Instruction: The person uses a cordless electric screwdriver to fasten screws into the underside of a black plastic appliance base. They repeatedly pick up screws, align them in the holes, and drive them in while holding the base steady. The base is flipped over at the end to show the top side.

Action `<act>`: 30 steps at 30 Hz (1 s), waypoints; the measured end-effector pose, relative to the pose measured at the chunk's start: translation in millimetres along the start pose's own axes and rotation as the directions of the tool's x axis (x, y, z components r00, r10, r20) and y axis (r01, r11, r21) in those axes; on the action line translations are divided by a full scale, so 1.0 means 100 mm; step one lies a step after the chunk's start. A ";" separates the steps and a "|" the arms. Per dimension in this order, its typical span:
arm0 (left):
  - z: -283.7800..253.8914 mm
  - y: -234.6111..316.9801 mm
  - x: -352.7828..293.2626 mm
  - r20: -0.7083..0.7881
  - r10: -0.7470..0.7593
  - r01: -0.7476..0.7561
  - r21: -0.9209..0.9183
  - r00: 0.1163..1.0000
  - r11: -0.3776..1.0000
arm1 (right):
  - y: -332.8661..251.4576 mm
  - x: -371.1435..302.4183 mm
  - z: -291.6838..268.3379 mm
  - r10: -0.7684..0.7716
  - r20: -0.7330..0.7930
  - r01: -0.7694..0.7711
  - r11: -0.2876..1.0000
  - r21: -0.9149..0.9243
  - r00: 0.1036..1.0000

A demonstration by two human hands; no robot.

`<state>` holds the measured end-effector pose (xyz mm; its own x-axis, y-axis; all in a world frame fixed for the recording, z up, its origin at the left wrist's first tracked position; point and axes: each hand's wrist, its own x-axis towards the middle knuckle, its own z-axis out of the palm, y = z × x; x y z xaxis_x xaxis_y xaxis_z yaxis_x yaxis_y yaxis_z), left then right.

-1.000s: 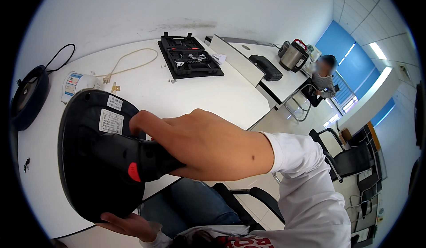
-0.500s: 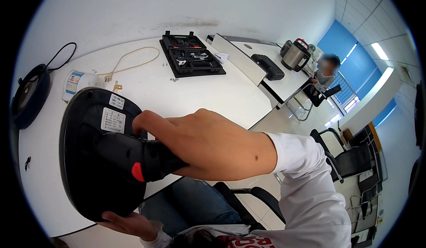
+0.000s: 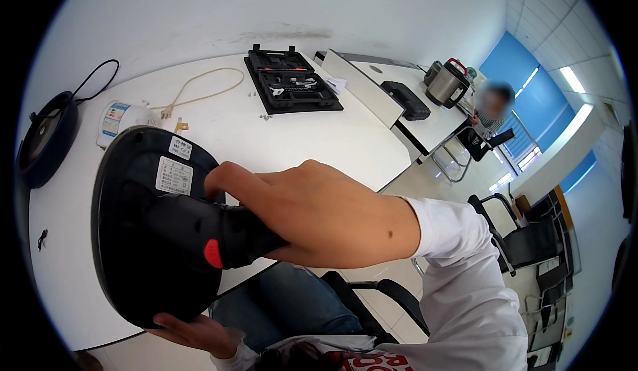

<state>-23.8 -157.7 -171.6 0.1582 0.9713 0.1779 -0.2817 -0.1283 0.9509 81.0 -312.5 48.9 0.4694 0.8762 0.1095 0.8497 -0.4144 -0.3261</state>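
Note:
A black oval appliance base (image 3: 133,278) stands tilted up at the table's near edge, its underside with two white labels facing me. My left hand (image 3: 196,334) supports its lower rim, the fingers partly hidden behind it. My right hand (image 3: 319,215) is closed around a black power drill (image 3: 232,238) with a red patch near its front. The drill's nose points at the underside of the base; its tip is hard to make out against the black. My right fingertips are close to the base's right edge.
An open black tool case (image 3: 296,92) lies at the back, with small screws (image 3: 266,116) nearby. A white appliance part (image 3: 123,120) with a pale cord and a dark blue round part (image 3: 46,142) stand left. Beyond, a person (image 3: 490,108) sits beside a pressure cooker (image 3: 446,84).
The view has shifted slightly, so the table and its items sit a little to the right. Both hands keep the same hold on the base and the drill.

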 end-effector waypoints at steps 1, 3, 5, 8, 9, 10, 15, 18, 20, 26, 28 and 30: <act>0.03 0.04 -0.03 -0.002 0.016 -0.016 0.037 1.000 0.999 | 0.00 0.00 0.00 0.009 0.007 -0.009 1.000 0.000 1.000; 0.04 0.06 -0.04 -0.006 0.018 -0.018 0.048 1.000 0.999 | 0.00 -0.01 0.00 -0.003 -0.001 0.003 1.000 0.006 1.000; 0.03 0.03 -0.02 -0.012 -0.010 0.010 -0.005 1.000 1.000 | 0.01 -0.01 0.01 -0.013 -0.007 0.013 1.000 0.006 1.000; 0.02 0.02 -0.02 0.000 0.020 -0.020 0.025 1.000 0.999 | 0.02 -0.01 0.00 -0.024 -0.007 0.024 1.000 0.001 1.000; 0.02 0.01 -0.02 -0.001 -0.002 0.002 -0.011 1.000 1.000 | 0.02 -0.01 -0.01 -0.026 -0.007 0.026 1.000 0.002 1.000; 0.02 0.01 -0.01 -0.001 -0.023 0.023 -0.047 1.000 0.999 | 0.02 -0.01 -0.01 -0.028 -0.007 0.028 1.000 0.003 1.000; 0.01 -0.02 -0.03 -0.006 -0.031 0.031 -0.066 0.999 0.997 | 0.01 -0.02 0.01 -0.019 0.000 0.019 1.000 0.000 1.000; 0.01 -0.04 -0.02 -0.009 -0.020 0.019 -0.061 1.000 0.998 | 0.00 -0.02 0.01 -0.006 0.016 0.007 1.000 -0.022 1.000; 0.03 -0.02 -0.05 -0.011 0.002 -0.003 -0.042 1.000 0.999 | -0.01 -0.02 0.01 0.009 0.028 -0.008 0.999 -0.037 1.000; -0.01 -0.05 -0.02 -0.007 -0.024 0.023 -0.064 1.000 0.998 | 0.00 -0.03 0.02 0.016 0.018 -0.015 0.999 -0.038 1.000; -0.01 -0.05 -0.02 0.014 -0.012 0.013 -0.081 1.000 0.997 | 0.00 -0.03 0.01 0.025 0.025 -0.025 0.999 -0.030 0.999; 0.01 -0.02 -0.03 0.018 -0.015 0.016 -0.088 1.000 0.996 | 0.00 -0.03 0.02 0.026 0.024 -0.025 0.999 -0.025 0.999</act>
<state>-22.7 -160.2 -173.9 0.1789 0.9694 0.1683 -0.3613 -0.0943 0.9276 78.9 -314.8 47.2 0.4852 0.8708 0.0789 0.8434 -0.4423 -0.3052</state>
